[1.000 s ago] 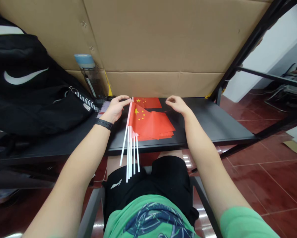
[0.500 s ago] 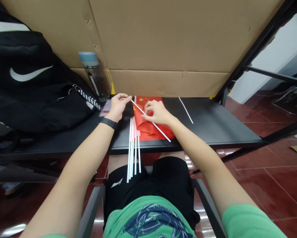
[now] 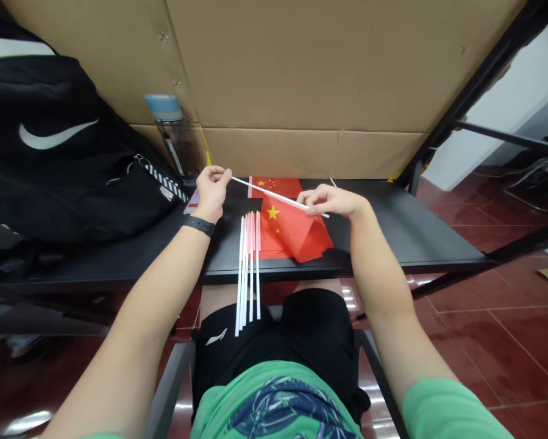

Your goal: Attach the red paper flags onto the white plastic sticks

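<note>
Above the worktop [image 3: 392, 231], a white stick [image 3: 249, 183] is held slantwise, pinched by the left hand [image 3: 212, 190] and right hand [image 3: 332, 200]; the red flag [image 3: 292, 228] is hung below, nearer the right hand.

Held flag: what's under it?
Red flags lie piled on the black table, edges showing at left. The held flag covers much of them; how many is unclear.

A bright green shirt [image 3: 223, 402], at 6 o'clock, carries a navy, busily lined print [image 3: 292, 403] across its front; one plain short sleeve [image 3: 445, 405] shows at 4 o'clock. The shorts [image 3: 313, 326] are black, with a small white logo [image 3: 216, 337] at 7 o'clock. A slim black strap [image 3: 197, 225] circles the left wrist [image 3: 206, 214], at 9 o'clock.
</note>
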Tool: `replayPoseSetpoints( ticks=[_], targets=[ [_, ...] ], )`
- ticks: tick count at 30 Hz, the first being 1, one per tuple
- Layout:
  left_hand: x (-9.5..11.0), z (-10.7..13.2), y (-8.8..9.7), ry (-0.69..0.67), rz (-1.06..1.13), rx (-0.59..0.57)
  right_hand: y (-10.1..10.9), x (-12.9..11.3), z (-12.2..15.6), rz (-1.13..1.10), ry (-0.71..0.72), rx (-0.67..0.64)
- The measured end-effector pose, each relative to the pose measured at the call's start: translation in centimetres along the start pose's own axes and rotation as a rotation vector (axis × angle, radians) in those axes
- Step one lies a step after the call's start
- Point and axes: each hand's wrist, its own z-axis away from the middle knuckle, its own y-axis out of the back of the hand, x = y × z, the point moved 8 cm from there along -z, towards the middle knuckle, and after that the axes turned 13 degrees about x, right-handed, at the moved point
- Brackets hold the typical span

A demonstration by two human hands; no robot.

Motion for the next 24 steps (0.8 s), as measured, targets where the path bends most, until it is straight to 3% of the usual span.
replayPoseSetpoints(
  ticks=[3,5,11,15,17,20,22,24],
  targets=[
    [-0.2,-0.6,0.7,-0.006,-0.005,0.07,3.0,0.1,2.5,-0.054,-0.012,0.077],
    [-0.1,-1.0,1.3,-0.015,-0.007,0.13,5.3,0.5,4.3,-0.089,-0.028,0.206],
    [0.2,-2.0,3.0,-0.038,0.017,0.28,13.4,3.2,8.7,-0.137,0.007,0.959],
    [0.3,-2.0,3.2,-0.02,0.039,0.306,17.2,5.0,10.8,-0.046,0.055,1.411],
    [0.5,-1.2,1.9,-0.003,0.031,0.185,17.8,5.1,10.9,0.034,0.038,1.546],
    [0.7,1.7,-1.6,-0.003,-0.053,-0.18,17.1,3.2,9.4,0.216,0.052,1.619],
    [1.1,4.2,-3.5,-0.071,-0.157,-0.382,15.6,0.6,6.9,0.375,0.125,1.564],
    [1.8,6.1,-4.5,-0.227,-0.319,-0.472,13.2,-1.7,2.9,0.545,0.176,1.402]
  ],
)
